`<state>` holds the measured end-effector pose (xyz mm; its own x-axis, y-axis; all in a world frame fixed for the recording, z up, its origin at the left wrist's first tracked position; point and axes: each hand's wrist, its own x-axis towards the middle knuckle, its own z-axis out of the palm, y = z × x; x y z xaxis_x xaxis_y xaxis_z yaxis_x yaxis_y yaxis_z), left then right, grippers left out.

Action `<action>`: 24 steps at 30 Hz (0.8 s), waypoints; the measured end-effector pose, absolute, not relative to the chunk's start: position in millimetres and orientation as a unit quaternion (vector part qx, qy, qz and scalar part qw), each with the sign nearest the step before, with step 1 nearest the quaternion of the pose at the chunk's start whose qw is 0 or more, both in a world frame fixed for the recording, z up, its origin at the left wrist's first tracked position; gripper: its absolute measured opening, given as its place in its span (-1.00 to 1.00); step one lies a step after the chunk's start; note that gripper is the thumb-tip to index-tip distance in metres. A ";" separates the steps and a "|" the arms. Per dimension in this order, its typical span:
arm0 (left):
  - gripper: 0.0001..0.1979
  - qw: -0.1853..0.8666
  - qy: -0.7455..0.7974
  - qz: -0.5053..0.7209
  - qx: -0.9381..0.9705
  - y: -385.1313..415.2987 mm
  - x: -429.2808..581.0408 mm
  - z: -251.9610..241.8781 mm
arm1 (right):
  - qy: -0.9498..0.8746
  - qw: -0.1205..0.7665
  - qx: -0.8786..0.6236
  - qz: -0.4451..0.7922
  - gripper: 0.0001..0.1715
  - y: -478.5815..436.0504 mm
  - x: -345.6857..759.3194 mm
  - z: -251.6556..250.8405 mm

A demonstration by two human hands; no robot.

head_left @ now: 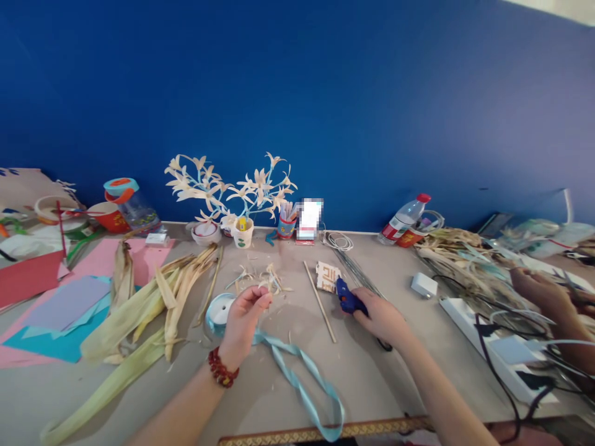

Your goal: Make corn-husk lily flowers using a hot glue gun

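My left hand (244, 319), a beaded bracelet on its wrist, is raised over the table with thumb and fingers pinched together. Whatever it may hold is too small to make out. My right hand (377, 314) grips a dark blue glue gun (348, 298), whose nozzle end is at a white and brown patterned block (328, 277). Beneath and beside my left hand lie a spool (217, 311) and a loop of light blue ribbon (304, 375). Small pale husk flowers (272, 279) lie just beyond it. Between my hands lies a thin stick (320, 303).
Corn husks (139, 297) and coloured paper (65, 303) cover the left. Pots with husk-flower branches (242, 234), a phone (309, 218) and a bottle (404, 220) line the wall. A power strip (493, 347) with tangled cables and another person's hand (542, 291) are at right.
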<state>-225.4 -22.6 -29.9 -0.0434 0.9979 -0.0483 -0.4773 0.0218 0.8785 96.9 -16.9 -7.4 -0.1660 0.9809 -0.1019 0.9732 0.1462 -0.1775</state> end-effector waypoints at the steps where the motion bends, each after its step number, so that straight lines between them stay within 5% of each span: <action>1: -0.84 0.604 0.384 0.610 0.339 -22.6 -225.3 -29.9 | -0.760 0.025 -0.639 0.117 -0.58 -13.7 100.4 -4.9; 7: -0.83 0.609 0.385 0.606 0.337 -24.1 -223.9 -28.1 | -0.747 0.094 -0.613 0.239 -0.66 5.9 120.4 6.0; 14: -0.83 0.612 0.384 0.602 0.339 -24.9 -223.0 -26.8 | -0.519 0.260 -0.648 0.494 -0.64 20.1 130.9 2.3; 24: -0.86 0.629 0.377 0.593 0.331 -27.7 -220.5 -19.7 | -0.558 0.446 -0.522 0.466 -0.68 -30.0 84.8 24.5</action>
<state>-220.5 -27.7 -19.7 0.0116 0.9965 -0.0823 -0.4971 0.0771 0.8643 84.8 -30.0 24.5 -0.0575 0.9983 0.0115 0.1657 0.0209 -0.9859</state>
